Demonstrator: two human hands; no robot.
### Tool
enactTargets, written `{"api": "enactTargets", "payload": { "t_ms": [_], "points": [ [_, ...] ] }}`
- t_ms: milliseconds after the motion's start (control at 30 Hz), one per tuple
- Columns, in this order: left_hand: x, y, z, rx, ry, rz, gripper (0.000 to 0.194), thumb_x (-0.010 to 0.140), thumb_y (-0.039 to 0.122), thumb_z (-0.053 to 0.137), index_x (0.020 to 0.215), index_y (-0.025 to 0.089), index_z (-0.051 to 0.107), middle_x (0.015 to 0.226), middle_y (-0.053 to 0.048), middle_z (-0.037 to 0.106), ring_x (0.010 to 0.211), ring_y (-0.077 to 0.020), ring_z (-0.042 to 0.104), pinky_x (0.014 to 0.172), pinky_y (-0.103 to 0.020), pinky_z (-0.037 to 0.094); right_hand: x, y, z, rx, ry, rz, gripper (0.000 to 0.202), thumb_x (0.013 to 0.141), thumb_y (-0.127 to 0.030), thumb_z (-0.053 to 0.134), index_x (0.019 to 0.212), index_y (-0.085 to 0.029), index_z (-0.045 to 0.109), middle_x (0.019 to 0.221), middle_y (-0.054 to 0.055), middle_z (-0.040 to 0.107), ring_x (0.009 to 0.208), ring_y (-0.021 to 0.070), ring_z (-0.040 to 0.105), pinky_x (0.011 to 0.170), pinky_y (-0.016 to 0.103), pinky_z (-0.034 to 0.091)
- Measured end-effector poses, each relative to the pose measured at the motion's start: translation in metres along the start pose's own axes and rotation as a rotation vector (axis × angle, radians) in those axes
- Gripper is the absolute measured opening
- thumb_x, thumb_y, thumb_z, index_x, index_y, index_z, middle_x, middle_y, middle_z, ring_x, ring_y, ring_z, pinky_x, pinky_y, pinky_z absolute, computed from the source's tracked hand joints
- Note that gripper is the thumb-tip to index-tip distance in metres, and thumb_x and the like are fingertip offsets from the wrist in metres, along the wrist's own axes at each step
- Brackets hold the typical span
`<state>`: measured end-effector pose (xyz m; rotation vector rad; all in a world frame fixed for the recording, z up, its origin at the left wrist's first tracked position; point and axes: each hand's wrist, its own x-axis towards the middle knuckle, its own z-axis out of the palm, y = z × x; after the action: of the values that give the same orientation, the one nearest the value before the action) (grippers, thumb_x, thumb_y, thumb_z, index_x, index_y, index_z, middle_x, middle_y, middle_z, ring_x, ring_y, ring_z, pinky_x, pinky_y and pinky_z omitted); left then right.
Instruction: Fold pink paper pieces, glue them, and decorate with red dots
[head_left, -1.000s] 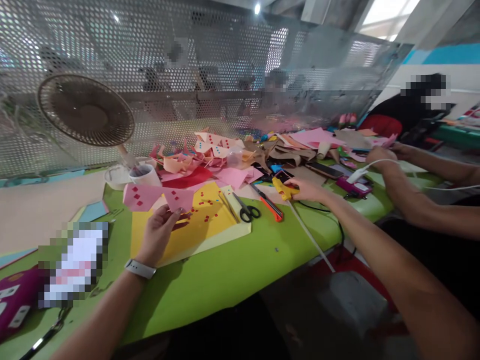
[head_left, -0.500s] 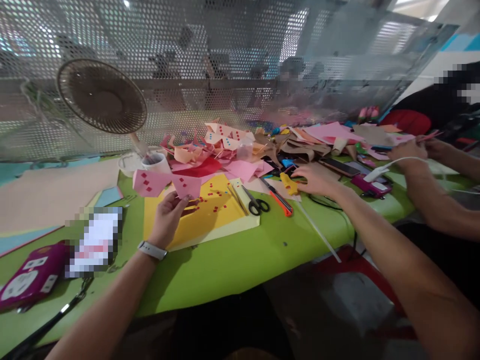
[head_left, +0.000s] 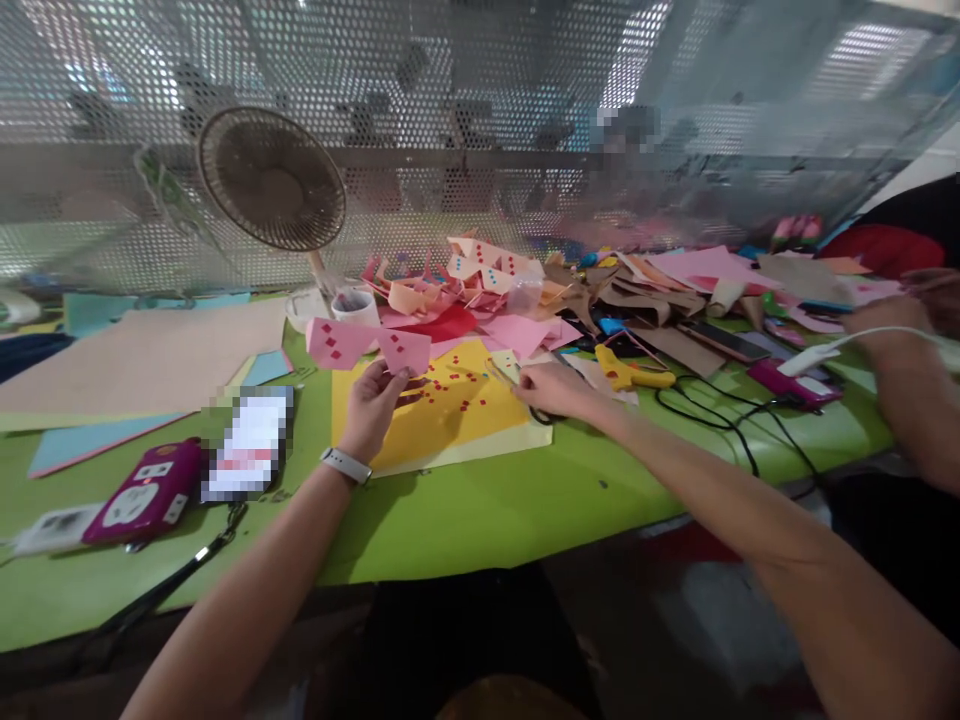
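My left hand [head_left: 375,400] pinches a pink paper piece [head_left: 405,352] with red diamonds, holding it above a yellow sheet [head_left: 390,430] scattered with small red diamonds. My right hand [head_left: 555,390] is closed at the sheet's right edge, its fingertips on thin metal tweezers [head_left: 502,372]. Black scissors [head_left: 541,416] lie mostly hidden under that hand. To its right rests a yellow glue gun [head_left: 626,372] with a black cord.
A fan [head_left: 271,180] and a white cup [head_left: 355,308] stand behind. Paper scraps [head_left: 480,280] pile up at the back. On the left are large paper sheets [head_left: 165,350], a phone [head_left: 251,440] and a purple device [head_left: 150,490]. A co-worker's arm [head_left: 911,390] is at right.
My right hand has left the glue gun and moved left to the tweezers. My left hand still holds the pink paper. The whole view has shifted to the right.
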<state>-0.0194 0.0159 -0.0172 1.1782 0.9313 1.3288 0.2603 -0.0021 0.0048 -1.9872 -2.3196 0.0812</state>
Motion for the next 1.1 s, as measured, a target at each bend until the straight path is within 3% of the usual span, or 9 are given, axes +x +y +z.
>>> {"api": "enactTargets", "payload": {
  "t_ms": [100,233,367,500,633,767,867,1000,1100],
  "points": [
    [0.001,0.002,0.0,-0.001,-0.001,0.018,0.037,0.071,0.039,0.076,0.096,0.016,0.062,0.091,-0.006,0.07,0.08,-0.0198,0.072,0.066,-0.028,0.059,0.0,0.007,-0.012,0.205,0.069,0.076,0.014,0.087,-0.029,0.056,0.088,-0.018,0.065,0.071,0.004,0.071,0.055,0.0148,0.062,0.052,0.025,0.039],
    [0.0,0.004,-0.001,0.008,-0.006,0.027,0.036,0.072,0.04,0.075,0.097,0.016,0.062,0.092,-0.008,0.071,0.083,-0.0215,0.072,0.069,-0.03,0.059,0.006,0.01,-0.03,0.746,0.214,0.166,0.028,0.086,-0.02,0.057,0.113,-0.019,0.063,0.063,-0.001,0.068,0.041,0.0095,0.056,0.044,0.021,0.043],
    [0.0,0.004,-0.003,-0.011,0.005,0.042,0.035,0.073,0.04,0.074,0.096,0.016,0.062,0.094,-0.008,0.07,0.086,-0.0217,0.072,0.069,-0.029,0.059,0.016,0.01,-0.042,1.288,0.239,0.307,0.009,0.079,-0.018,0.066,0.086,-0.013,0.068,0.06,0.002,0.068,0.049,0.0104,0.063,0.046,0.018,0.049],
    [0.001,0.002,-0.004,-0.018,0.014,0.042,0.034,0.073,0.04,0.074,0.095,0.016,0.061,0.094,-0.008,0.07,0.087,-0.0218,0.072,0.07,-0.029,0.059,0.02,0.006,-0.042,1.474,0.292,0.181,0.021,0.065,-0.021,0.079,0.081,-0.013,0.07,0.065,0.004,0.071,0.056,0.0116,0.067,0.053,0.019,0.054],
    [0.002,0.002,-0.004,-0.02,0.005,0.032,0.035,0.073,0.039,0.074,0.096,0.016,0.061,0.095,-0.008,0.071,0.086,-0.0212,0.072,0.07,-0.029,0.059,0.025,0.001,-0.041,1.4,0.442,0.125,0.029,0.065,-0.038,0.08,0.078,-0.015,0.067,0.066,0.003,0.069,0.053,0.0106,0.064,0.043,0.016,0.045],
    [0.001,0.002,-0.003,-0.002,-0.002,0.014,0.035,0.073,0.04,0.074,0.097,0.017,0.062,0.092,-0.007,0.071,0.082,-0.0209,0.072,0.069,-0.03,0.059,0.035,-0.001,-0.031,1.254,0.538,0.118,0.033,0.073,-0.05,0.07,0.072,-0.02,0.057,0.054,-0.004,0.056,0.041,0.0084,0.053,0.038,0.018,0.039],
    [0.001,0.002,-0.003,0.016,-0.002,0.005,0.037,0.072,0.04,0.074,0.099,0.018,0.061,0.091,-0.007,0.071,0.082,-0.0219,0.072,0.071,-0.033,0.059,0.037,-0.001,-0.017,1.083,0.483,0.109,0.03,0.079,-0.051,0.061,0.079,-0.021,0.056,0.052,-0.005,0.054,0.039,0.0098,0.05,0.041,0.021,0.041],
    [0.001,0.002,-0.002,0.019,-0.01,0.008,0.038,0.072,0.042,0.074,0.099,0.017,0.061,0.093,-0.008,0.071,0.084,-0.0227,0.072,0.073,-0.035,0.059,0.032,0.004,-0.008,0.578,0.455,0.076,0.025,0.08,-0.042,0.06,0.071,-0.018,0.06,0.058,0.002,0.063,0.056,0.017,0.062,0.056,0.026,0.047],
    [0.0,0.001,-0.002,0.019,-0.019,0.003,0.039,0.072,0.042,0.075,0.099,0.017,0.061,0.093,-0.008,0.071,0.083,-0.0218,0.072,0.072,-0.033,0.059,0.03,0.011,-0.009,0.425,0.284,0.054,0.026,0.078,-0.035,0.062,0.06,-0.017,0.061,0.059,0.007,0.067,0.065,0.0211,0.067,0.062,0.028,0.049]
  ]
}}
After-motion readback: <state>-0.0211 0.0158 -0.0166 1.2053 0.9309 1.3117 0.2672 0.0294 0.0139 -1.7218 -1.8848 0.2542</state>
